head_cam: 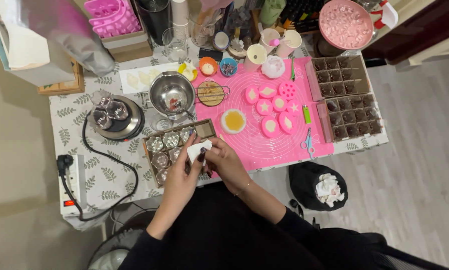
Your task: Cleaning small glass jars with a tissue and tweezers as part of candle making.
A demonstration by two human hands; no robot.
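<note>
My left hand and my right hand meet at the table's front edge, both pinching a small white crumpled tissue. They hover over the near end of a brown cardboard box divided into cells that hold several small clear glass jars. Whether a jar sits inside the tissue I cannot tell. Just right of my hands begins a pink silicone mat.
On the mat lie several pink moulds with white shapes, a round dish of orange wax, scissors and a green lighter. A steel bowl, hot plate, power strip, two dark compartment boxes and a black bin bag surround them.
</note>
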